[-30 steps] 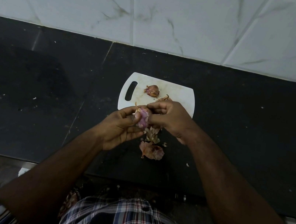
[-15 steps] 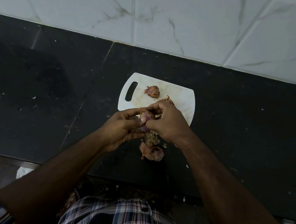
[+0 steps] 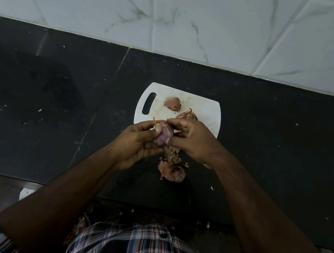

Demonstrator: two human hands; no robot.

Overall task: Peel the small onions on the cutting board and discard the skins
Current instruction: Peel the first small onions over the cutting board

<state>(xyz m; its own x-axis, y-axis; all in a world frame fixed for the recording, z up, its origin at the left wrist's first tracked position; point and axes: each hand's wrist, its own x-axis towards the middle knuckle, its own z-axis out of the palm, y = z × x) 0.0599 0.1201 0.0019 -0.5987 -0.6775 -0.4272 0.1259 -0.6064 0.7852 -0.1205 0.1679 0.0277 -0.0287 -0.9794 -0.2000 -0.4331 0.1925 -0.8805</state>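
Note:
My left hand (image 3: 137, 143) grips a small purple onion (image 3: 163, 135) just in front of the white cutting board (image 3: 205, 110). The fingers of my right hand (image 3: 192, 139) pinch at the onion's top and right side. On the board lies another small onion (image 3: 173, 103), and a third onion (image 3: 187, 114) still in its skin shows behind my right hand. Loose brown skins (image 3: 171, 156) lie on the black counter under my hands, with a larger piece of skin (image 3: 172, 172) nearer to me.
The black stone counter (image 3: 46, 96) runs left and right, with small skin flakes (image 3: 212, 187) scattered on it. A white marble-tiled wall (image 3: 179, 14) stands behind. The counter's front edge (image 3: 11, 176) lies close to my checked shirt.
My right hand's fingers shifted over the onion's top, then drew back slightly to its right side, so more of the purple onion shows. The left hand kept its hold.

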